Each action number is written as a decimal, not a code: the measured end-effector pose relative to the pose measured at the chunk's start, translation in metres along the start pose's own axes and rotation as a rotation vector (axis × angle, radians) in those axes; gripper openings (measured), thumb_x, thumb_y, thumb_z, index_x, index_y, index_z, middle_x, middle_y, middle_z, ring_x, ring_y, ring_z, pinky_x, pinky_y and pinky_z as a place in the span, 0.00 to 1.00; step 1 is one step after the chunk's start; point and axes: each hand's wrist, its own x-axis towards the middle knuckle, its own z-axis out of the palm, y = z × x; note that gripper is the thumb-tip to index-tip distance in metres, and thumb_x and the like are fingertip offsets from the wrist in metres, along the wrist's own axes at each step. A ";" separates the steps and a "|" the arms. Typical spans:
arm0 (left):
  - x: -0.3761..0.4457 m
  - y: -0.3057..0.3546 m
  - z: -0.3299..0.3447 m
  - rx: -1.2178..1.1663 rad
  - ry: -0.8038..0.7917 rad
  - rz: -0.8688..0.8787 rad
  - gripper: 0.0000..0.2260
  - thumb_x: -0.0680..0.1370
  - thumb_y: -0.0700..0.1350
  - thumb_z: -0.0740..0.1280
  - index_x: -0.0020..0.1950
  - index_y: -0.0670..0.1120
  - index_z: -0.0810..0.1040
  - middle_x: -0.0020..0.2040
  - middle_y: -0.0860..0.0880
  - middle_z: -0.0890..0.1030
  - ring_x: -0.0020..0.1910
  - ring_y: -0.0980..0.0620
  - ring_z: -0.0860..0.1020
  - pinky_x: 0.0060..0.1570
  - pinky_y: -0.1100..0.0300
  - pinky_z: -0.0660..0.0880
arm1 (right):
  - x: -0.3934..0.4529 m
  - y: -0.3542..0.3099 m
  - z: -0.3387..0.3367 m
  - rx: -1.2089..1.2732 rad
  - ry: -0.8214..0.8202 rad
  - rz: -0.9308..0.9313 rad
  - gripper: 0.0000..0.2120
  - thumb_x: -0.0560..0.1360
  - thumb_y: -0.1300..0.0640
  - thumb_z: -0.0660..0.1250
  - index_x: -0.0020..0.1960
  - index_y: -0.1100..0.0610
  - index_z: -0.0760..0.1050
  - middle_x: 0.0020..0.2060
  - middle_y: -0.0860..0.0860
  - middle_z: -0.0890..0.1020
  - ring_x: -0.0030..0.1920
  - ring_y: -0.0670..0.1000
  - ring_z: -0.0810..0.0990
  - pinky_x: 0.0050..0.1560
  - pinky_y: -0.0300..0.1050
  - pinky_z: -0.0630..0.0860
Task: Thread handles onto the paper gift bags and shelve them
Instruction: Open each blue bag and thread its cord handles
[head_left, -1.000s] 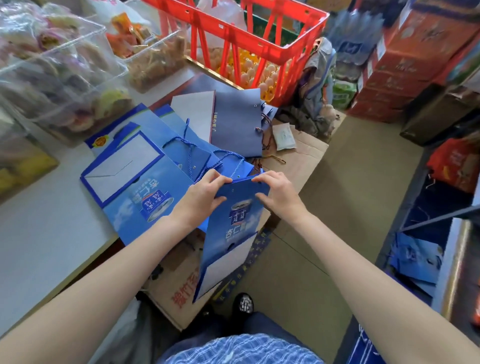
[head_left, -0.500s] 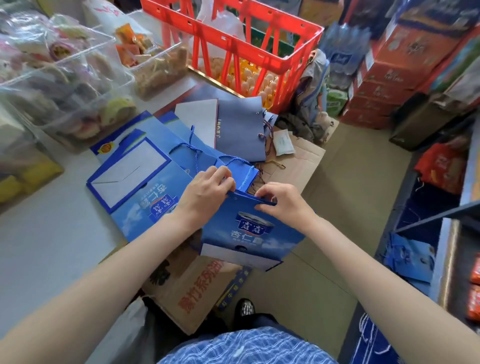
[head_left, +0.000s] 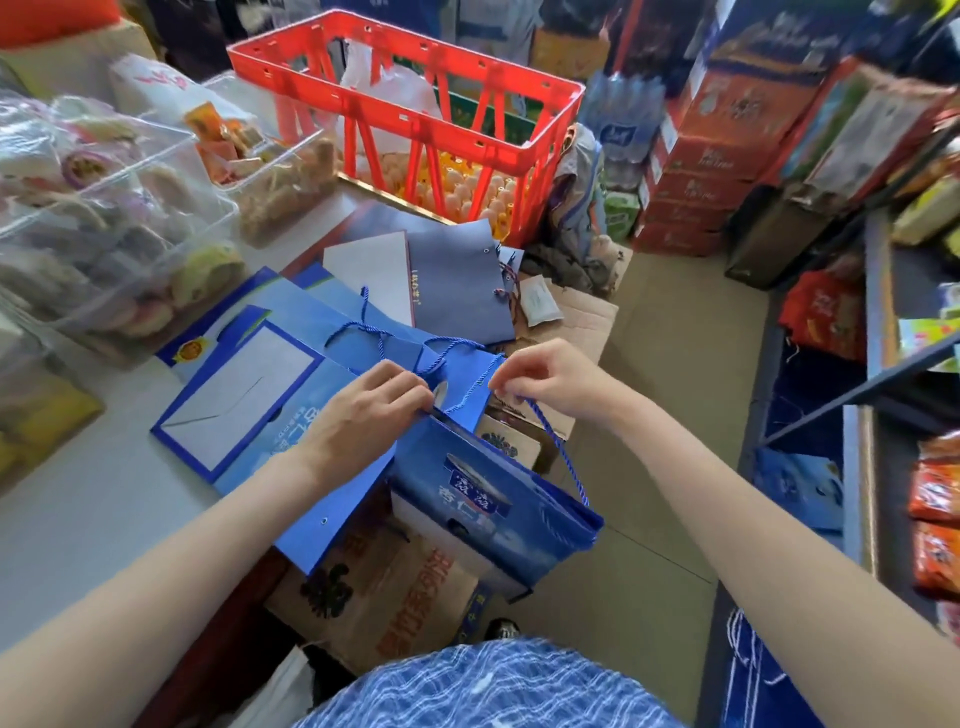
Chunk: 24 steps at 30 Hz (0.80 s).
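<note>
**Cord now in play at the bag's mouth**

Since the earlier frame, our right hand (head_left: 545, 382) has lifted off the bag's edge and now pinches a blue cord (head_left: 563, 457) that trails down toward the bag's far corner. Our left hand (head_left: 371, 410) grips the top edge of the blue gift bag (head_left: 493, 499), held in the air off the tabletop (head_left: 78, 519) edge. The bag lies flat, its long axis running from the left hand down and right, mouth toward the hands. We judge threading barely begun here; finished bags (head_left: 291, 364) with handles lie on the tabletop, and shelving remains.
</note>
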 end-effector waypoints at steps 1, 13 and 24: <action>0.002 -0.001 0.000 0.008 -0.010 0.002 0.02 0.77 0.45 0.60 0.49 0.48 0.70 0.43 0.50 0.79 0.45 0.50 0.69 0.45 0.60 0.72 | 0.001 0.001 0.003 0.022 0.012 0.001 0.10 0.74 0.72 0.63 0.44 0.61 0.80 0.34 0.48 0.80 0.30 0.37 0.76 0.40 0.32 0.74; -0.004 -0.017 0.006 -0.239 -0.387 -0.721 0.07 0.78 0.41 0.64 0.55 0.42 0.73 0.52 0.45 0.76 0.49 0.42 0.76 0.48 0.53 0.69 | 0.009 0.016 -0.041 -0.159 0.687 0.058 0.09 0.75 0.67 0.62 0.45 0.54 0.76 0.39 0.54 0.83 0.25 0.37 0.73 0.33 0.36 0.74; 0.042 0.000 -0.013 -0.423 -0.221 -0.603 0.07 0.77 0.40 0.65 0.55 0.42 0.77 0.53 0.45 0.78 0.52 0.47 0.77 0.54 0.50 0.73 | 0.021 0.019 0.023 -0.238 0.233 -0.002 0.19 0.75 0.65 0.66 0.64 0.55 0.74 0.39 0.52 0.81 0.38 0.47 0.77 0.44 0.37 0.73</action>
